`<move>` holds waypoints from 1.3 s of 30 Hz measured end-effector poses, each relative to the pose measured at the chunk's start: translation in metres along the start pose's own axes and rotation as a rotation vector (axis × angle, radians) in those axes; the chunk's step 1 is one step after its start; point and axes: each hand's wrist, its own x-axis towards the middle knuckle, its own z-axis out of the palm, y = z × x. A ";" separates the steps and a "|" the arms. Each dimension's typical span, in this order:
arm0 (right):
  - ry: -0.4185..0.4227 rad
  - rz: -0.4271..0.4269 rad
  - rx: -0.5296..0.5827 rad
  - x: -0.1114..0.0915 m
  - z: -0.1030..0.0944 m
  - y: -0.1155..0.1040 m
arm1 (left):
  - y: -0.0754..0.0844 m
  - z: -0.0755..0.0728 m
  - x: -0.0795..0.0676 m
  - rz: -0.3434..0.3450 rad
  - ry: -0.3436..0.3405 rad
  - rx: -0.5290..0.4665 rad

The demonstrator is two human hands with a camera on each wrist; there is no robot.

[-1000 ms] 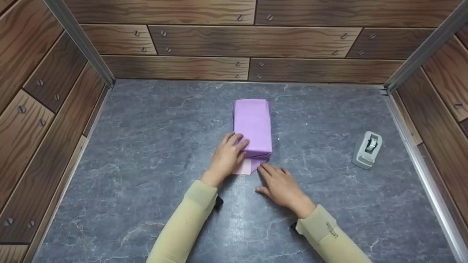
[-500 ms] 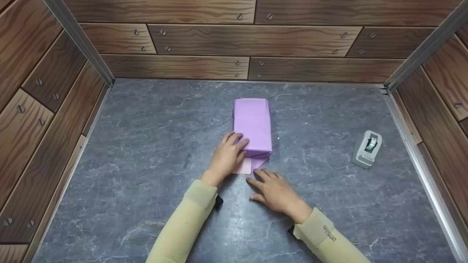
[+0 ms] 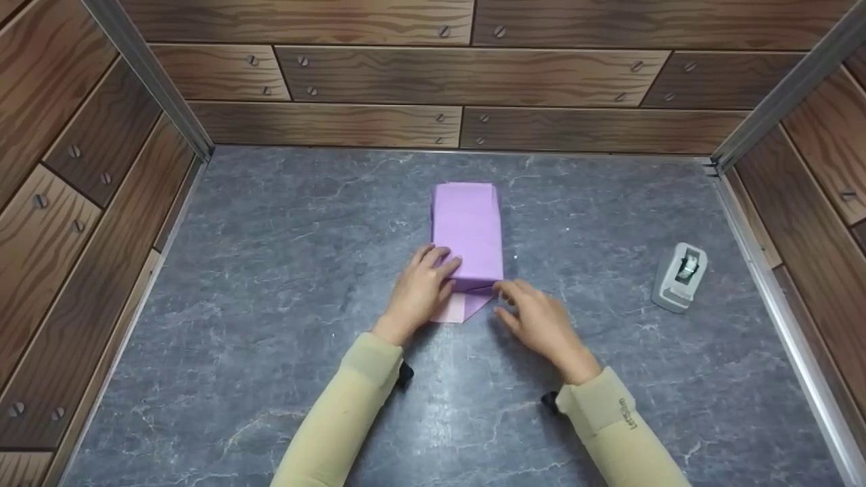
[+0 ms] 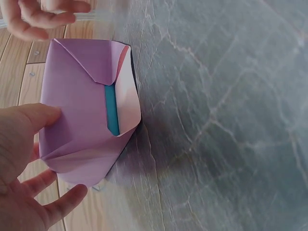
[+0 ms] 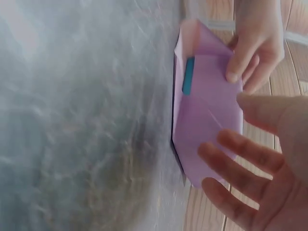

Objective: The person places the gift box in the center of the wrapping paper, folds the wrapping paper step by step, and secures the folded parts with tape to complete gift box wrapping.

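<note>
A box wrapped in purple paper (image 3: 467, 230) lies lengthwise on the grey marbled tabletop. My left hand (image 3: 421, 287) grips its near left corner, thumb against the near end and fingers over the top and side. At that end, a paper flap (image 3: 449, 310) with a pale inner side spreads low over the table. Folded paper covers most of the end face, while a strip of teal (image 4: 111, 109) shows through a gap in the left wrist view. My right hand (image 3: 539, 322) is at the near right corner, its fingers loosely bent and fingertips close to the paper, holding nothing.
A grey tape dispenser (image 3: 679, 279) with a roll of clear tape stands on the right of the table. Wood-patterned panels (image 3: 467, 78) wall in the back and both sides, with metal strips along the edges.
My right hand first drew back toward me from the flap's right edge, then moved forward and right to the box's near right corner. The left hand and the box have stayed in place.
</note>
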 end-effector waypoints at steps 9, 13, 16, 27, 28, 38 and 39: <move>-0.004 0.154 0.067 0.023 0.010 0.010 | 0.001 -0.001 0.002 0.003 -0.013 0.032; -0.013 0.157 0.081 0.030 0.014 0.010 | 0.001 -0.002 0.003 0.010 -0.003 0.045; -0.010 0.163 0.080 0.035 0.015 0.010 | 0.001 -0.001 0.003 0.010 0.004 0.045; -0.029 0.181 0.085 0.041 0.016 0.008 | 0.001 0.001 0.004 -0.017 -0.008 0.039; -0.033 0.185 0.086 0.041 0.016 0.008 | 0.001 0.000 0.004 -0.020 -0.012 0.031; -0.026 0.204 0.087 0.046 0.013 0.006 | 0.006 -0.005 0.000 -0.038 -0.008 -0.078; -0.020 0.202 0.088 0.046 0.013 0.006 | 0.006 -0.005 -0.001 -0.054 0.002 -0.096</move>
